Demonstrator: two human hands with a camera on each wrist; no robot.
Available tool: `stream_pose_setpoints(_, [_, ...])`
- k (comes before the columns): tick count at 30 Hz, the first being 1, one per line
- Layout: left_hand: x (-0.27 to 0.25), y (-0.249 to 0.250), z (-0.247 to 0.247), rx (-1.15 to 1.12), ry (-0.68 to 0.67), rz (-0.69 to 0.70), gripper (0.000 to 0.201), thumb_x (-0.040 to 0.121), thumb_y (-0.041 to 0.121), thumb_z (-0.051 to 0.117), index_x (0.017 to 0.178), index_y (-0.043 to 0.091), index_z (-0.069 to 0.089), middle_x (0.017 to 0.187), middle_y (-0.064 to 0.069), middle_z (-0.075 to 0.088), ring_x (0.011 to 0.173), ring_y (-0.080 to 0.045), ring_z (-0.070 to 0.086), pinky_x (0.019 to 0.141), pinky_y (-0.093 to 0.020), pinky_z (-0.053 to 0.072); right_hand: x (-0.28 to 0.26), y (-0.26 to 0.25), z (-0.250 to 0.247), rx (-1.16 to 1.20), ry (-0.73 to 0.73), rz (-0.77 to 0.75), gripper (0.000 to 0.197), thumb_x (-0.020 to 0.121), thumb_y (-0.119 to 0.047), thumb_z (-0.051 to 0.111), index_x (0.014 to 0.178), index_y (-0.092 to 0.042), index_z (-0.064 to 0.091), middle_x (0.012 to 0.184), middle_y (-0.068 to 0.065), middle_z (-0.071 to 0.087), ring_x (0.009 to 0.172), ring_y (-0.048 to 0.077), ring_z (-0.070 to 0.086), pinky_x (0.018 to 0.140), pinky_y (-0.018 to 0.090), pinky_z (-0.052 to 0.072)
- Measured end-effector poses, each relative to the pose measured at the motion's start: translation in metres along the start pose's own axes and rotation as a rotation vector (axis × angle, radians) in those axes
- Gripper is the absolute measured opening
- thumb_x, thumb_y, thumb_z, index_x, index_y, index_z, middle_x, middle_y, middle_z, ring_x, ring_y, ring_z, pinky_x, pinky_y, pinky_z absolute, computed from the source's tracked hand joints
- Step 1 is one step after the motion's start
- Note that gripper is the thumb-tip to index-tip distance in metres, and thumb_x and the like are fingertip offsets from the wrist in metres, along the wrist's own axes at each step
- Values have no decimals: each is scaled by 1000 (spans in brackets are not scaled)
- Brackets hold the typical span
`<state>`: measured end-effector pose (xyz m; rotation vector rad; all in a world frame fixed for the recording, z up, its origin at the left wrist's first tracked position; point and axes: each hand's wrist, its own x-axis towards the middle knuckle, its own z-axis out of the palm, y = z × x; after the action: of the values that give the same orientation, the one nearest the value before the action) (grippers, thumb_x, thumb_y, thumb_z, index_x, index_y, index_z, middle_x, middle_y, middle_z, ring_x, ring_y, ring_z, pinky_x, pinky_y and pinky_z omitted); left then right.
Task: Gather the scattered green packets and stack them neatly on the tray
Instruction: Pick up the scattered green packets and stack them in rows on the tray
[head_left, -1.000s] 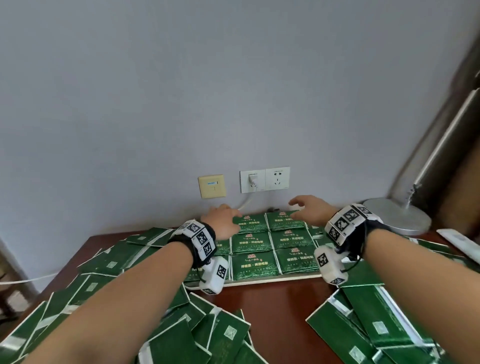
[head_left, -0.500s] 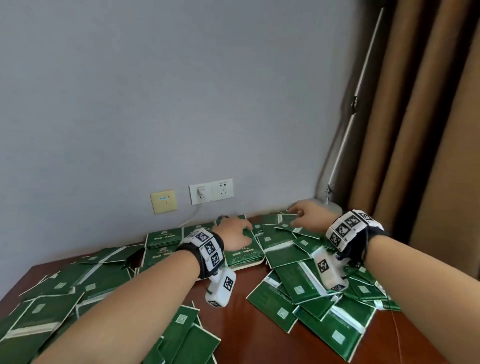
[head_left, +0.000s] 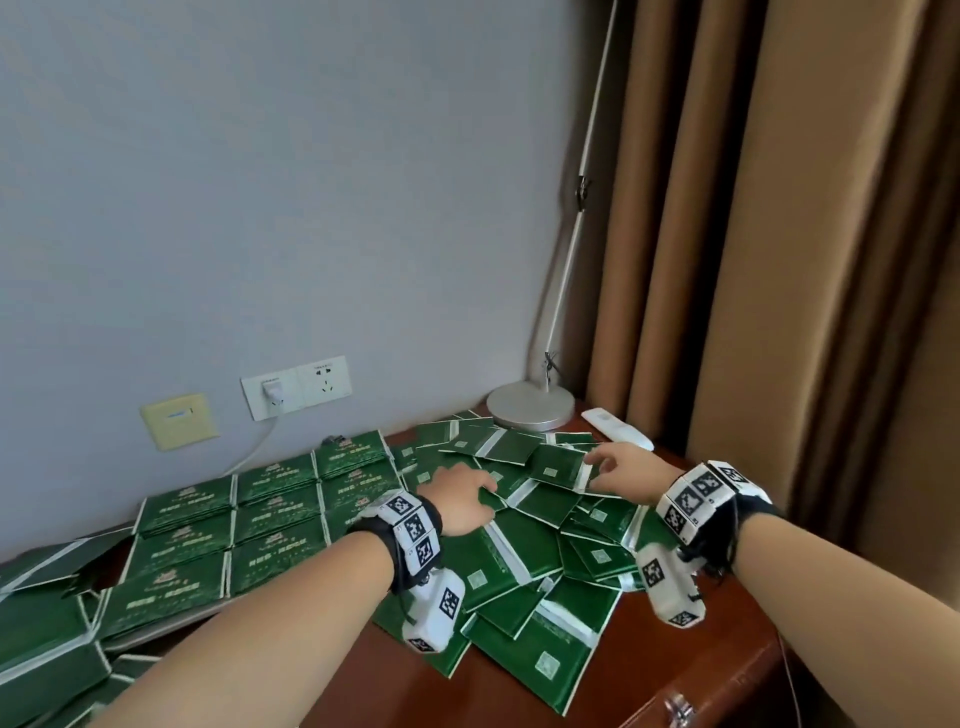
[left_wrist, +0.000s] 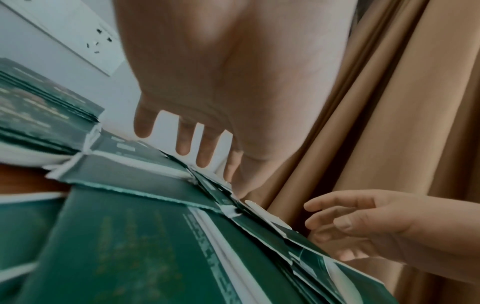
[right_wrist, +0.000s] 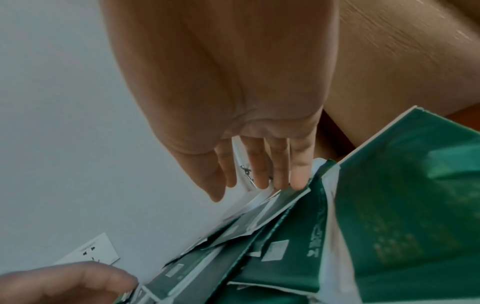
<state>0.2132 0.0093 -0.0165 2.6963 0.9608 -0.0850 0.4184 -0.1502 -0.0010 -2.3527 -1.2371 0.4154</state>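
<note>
Nearest us, under our forearms, the dark reddish-brown wooden table (head_left: 649, 670) carries the front edge of a loose heap of flat green foil packets with white sealed ends (head_left: 540, 545). They overlap at every angle, most lying with the small square label up.

A little farther on, our left hand (head_left: 460, 496) lies over the middle of this heap, fingers straight and slightly spread, pointing away from us and holding nothing; in the left wrist view the fingertips (left_wrist: 183, 144) reach down toward the packets, though we cannot tell whether they touch. Our right hand (head_left: 621, 470) sits further right and further out, at the far edge of the heap, fingers (right_wrist: 298, 170) loosely extended with their tips at the white end of a raised packet (head_left: 558, 465). We see no closed pinch there; the hand reads as relaxed and open.

So the loose packets lie directly beneath and between the two hands. The raised packet lies with its long axis running roughly across us, from left hand to right, and the right hand is clearly the nearer one to take it.

To the left of the left hand sits the pale flat tray (head_left: 171, 626), its edge just showing under neat rows of stacked green packets (head_left: 270, 512). We judge that any packet gathered must travel leftward, past the left hand, to reach it.
</note>
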Motion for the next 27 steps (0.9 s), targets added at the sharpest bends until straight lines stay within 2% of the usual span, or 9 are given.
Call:
stream_pose_setpoints(3, [15,8,7,-8,16,-26,46,88,32,58,134,36,52,150,-3,37,139,-31,32,111,-53,34,3,13,1,-26,-32,-3,42,87,-18,66,129,-19,59,113,1,61,104,15,59,90,23,44])
stream_pose_setpoints(8, [34,10,12,-12,21,-77,43,90,34,57,132,38,52,150,-2,36,139,-30,32,111,-55,31,24,19,5,-58,-49,-69,44,85,-19,64,128,-25,61,135,-3,56,121,15,54,104,28,41])
stream_pose_setpoints(11, [43,9,15,-19,33,-105,40,91,35,54,130,40,53,149,-1,38,139,-30,31,111,-56,29,35,15,15,-92,-74,-148,38,86,-19,63,124,-26,65,131,-5,58,122,14,52,103,25,40])
stream_pose_setpoints(14, [48,9,17,-13,36,-139,38,92,36,52,129,42,54,149,-4,37,140,-31,29,111,-59,25,44,9,26,-116,-149,-194,31,86,-23,64,116,-31,70,115,-7,58,114,17,56,97,27,44])
stream_pose_setpoints(15, [51,9,18,-10,31,-143,37,92,37,51,129,42,54,149,-5,37,140,-32,29,112,-60,24,47,8,28,-131,-179,-198,31,87,-26,63,116,-32,69,117,-6,56,117,18,55,99,29,44])
stream_pose_setpoints(17, [54,10,19,4,40,-157,33,93,37,52,125,43,57,148,-4,38,140,-32,28,112,-63,21,51,5,29,-169,-239,-191,33,88,-28,62,121,-31,67,132,-1,54,127,19,48,104,30,40])
stream_pose_setpoints(19, [57,10,18,9,65,-173,29,92,38,52,119,44,60,147,-2,40,140,-31,28,112,-64,20,53,4,29,-198,-283,-173,37,90,-28,61,127,-30,64,141,2,51,131,18,46,105,30,40])
stream_pose_setpoints(23, [62,8,19,-8,96,-176,23,92,34,54,109,44,66,145,0,44,137,-30,32,111,-62,23,55,6,30,-216,-297,-162,41,90,-26,61,131,-29,61,142,1,51,126,18,52,104,30,42])
stream_pose_setpoints(27, [64,8,20,-69,180,-190,14,91,32,58,96,39,69,132,3,57,128,-28,44,108,-57,32,55,11,30,-213,-257,-179,46,89,-25,62,134,-27,57,137,-3,54,121,15,52,104,29,42])
